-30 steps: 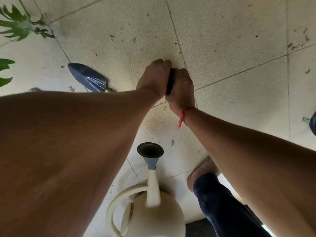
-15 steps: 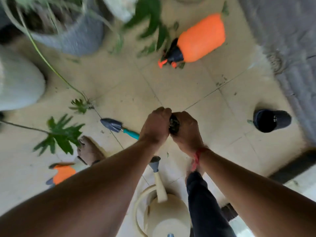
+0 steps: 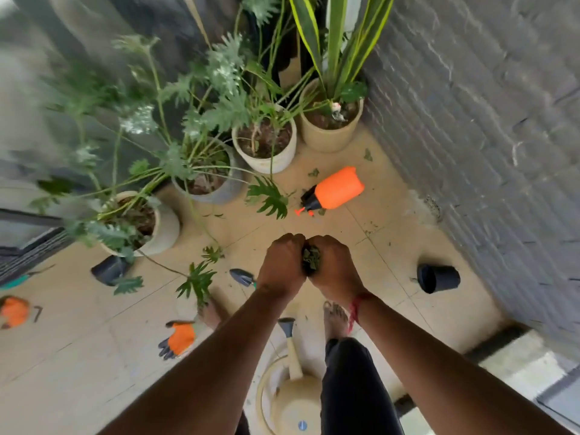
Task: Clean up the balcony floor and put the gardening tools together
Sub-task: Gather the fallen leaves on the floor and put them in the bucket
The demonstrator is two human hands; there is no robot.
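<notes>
My left hand (image 3: 282, 265) and my right hand (image 3: 334, 268) are pressed together in front of me, both gripping a small black pot of green leaf scraps (image 3: 311, 258). Beneath my left wrist, a blue trowel (image 3: 243, 276) with a teal handle lies on the tiles. An orange spray bottle (image 3: 337, 188) rests on its side further ahead, with leaf bits (image 3: 314, 173) scattered around it. A cream watering can (image 3: 292, 400) stands by my feet. One orange glove (image 3: 180, 339) lies to the left, a second orange glove (image 3: 14, 310) at the far left edge.
Several potted plants (image 3: 265, 142) crowd the far corner, their stems hanging over the floor. An empty black pot (image 3: 437, 278) lies tipped near the grey brick wall (image 3: 486, 152); another black pot (image 3: 108, 270) lies at the left. A teal-handled tool (image 3: 18, 279) lies far left.
The view has risen from close to the tiles to standing height. Both hands stay clasped on the small pot and have come up off the floor with it.
</notes>
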